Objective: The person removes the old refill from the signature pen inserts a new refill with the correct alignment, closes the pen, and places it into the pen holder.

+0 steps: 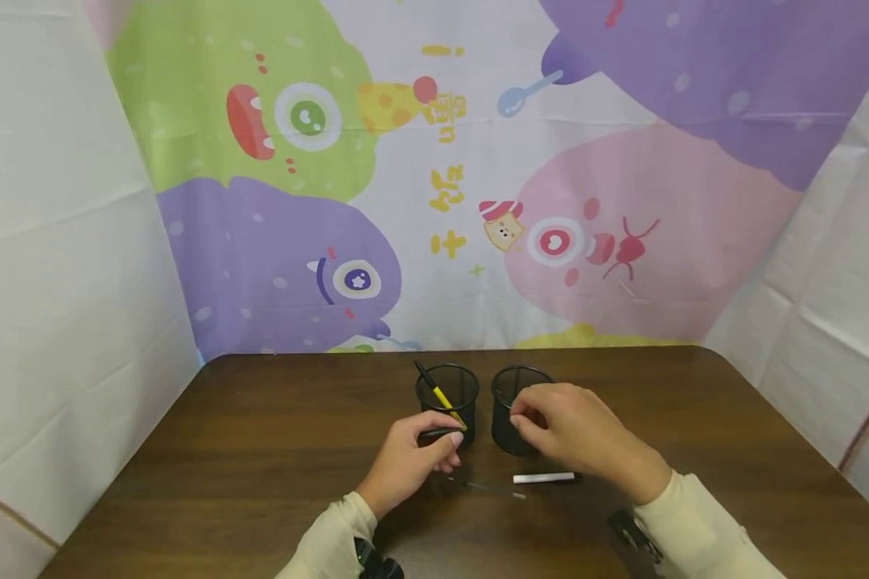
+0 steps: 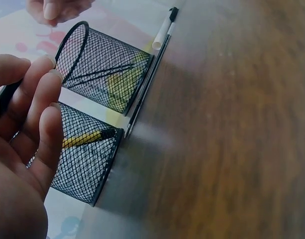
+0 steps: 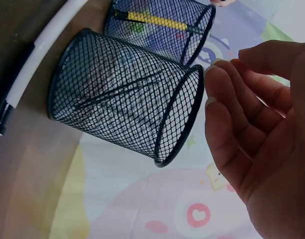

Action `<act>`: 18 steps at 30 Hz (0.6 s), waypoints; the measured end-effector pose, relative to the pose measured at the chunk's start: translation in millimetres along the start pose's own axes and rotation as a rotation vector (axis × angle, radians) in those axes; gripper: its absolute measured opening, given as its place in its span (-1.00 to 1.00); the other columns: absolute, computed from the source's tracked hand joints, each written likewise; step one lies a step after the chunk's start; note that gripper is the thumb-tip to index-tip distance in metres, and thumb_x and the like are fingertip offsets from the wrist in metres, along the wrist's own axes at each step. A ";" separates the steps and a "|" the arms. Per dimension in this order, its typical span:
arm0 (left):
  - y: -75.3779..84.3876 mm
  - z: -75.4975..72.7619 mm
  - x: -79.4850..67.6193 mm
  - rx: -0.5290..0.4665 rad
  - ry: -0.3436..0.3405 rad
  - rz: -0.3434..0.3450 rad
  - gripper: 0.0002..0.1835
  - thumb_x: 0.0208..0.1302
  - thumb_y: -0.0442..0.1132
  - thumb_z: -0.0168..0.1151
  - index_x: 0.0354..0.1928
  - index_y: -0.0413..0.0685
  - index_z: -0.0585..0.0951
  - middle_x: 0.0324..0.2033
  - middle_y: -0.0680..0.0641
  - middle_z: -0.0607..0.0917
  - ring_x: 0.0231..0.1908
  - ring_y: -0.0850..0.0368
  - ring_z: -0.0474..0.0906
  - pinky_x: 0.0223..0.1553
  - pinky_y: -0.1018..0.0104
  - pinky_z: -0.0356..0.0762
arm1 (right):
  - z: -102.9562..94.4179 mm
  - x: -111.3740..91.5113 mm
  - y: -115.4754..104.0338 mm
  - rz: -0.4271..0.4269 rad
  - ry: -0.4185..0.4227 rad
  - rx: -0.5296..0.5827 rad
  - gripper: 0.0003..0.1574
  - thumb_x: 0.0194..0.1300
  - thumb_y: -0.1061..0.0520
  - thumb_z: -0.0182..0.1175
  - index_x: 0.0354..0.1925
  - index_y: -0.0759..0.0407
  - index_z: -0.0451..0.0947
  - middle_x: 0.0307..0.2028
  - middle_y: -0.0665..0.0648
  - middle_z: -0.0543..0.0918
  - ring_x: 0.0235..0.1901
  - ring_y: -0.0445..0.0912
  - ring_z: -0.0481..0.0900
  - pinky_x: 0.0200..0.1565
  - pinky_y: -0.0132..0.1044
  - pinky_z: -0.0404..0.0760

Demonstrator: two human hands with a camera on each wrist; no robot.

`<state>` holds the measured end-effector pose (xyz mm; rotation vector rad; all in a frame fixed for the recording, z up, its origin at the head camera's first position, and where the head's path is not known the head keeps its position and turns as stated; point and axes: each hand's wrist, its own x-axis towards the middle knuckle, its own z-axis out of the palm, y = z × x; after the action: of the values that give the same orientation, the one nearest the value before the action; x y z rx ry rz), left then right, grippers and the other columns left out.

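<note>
My left hand [image 1: 413, 458] pinches a slim black pen-like stick [image 1: 438, 433] between thumb and fingers, just in front of the left black mesh cup [image 1: 471, 386]. Most of the stick is hidden by the fingers. A yellow and black pen [image 1: 442, 396] leans in that cup, its black end above the rim. My right hand [image 1: 575, 426] is at the rim of the right mesh cup [image 1: 507, 430], fingers loosely bent and nothing visible between them. Inside that cup a thin dark stick [image 3: 122, 89] lies slanted, seen through the mesh in the right wrist view.
A white marker with a black cap [image 1: 543, 478] lies on the brown table [image 1: 275, 482] before the right cup. Beside it lies a thin, partly clear rod [image 2: 146, 89]. A cartoon-printed cloth [image 1: 463, 305] hangs behind the table, with pale cloth on both sides.
</note>
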<state>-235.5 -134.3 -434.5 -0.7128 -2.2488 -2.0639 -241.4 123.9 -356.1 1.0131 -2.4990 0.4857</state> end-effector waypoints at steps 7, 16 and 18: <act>0.5 1.1 -2.7 0.017 0.006 0.002 -0.72 0.37 -0.25 0.32 -0.01 -0.31 0.65 -0.42 -0.29 0.70 -0.46 0.10 0.67 -0.38 0.19 0.71 | -1.1 3.9 4.3 0.060 0.033 0.004 -0.92 0.21 0.12 0.39 -0.35 -0.08 0.66 -0.46 -0.27 0.55 -0.44 -0.30 0.49 -0.34 -0.28 0.57; 2.7 3.5 -2.8 0.000 0.000 0.009 -0.71 0.37 -0.27 0.31 -0.01 -0.38 0.63 -0.40 -0.38 0.68 -0.47 0.10 0.66 -0.38 0.20 0.71 | -1.3 8.9 13.1 0.137 0.044 0.053 -0.93 0.24 0.11 0.38 -0.35 -0.06 0.66 -0.44 -0.24 0.55 -0.42 -0.25 0.51 -0.33 -0.26 0.56; 3.0 3.5 -1.3 0.009 0.001 0.015 -0.71 0.37 -0.27 0.31 -0.01 -0.37 0.63 -0.42 -0.32 0.69 -0.47 -0.01 0.67 -0.38 0.19 0.71 | -3.1 10.6 14.2 0.141 0.048 0.055 -0.93 0.24 0.12 0.38 -0.34 -0.05 0.66 -0.44 -0.22 0.56 -0.41 -0.22 0.53 -0.32 -0.25 0.57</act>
<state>-232.3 -131.4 -432.5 -0.7260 -2.2438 -2.0461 -257.8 128.7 -350.7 0.8383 -2.5377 0.6175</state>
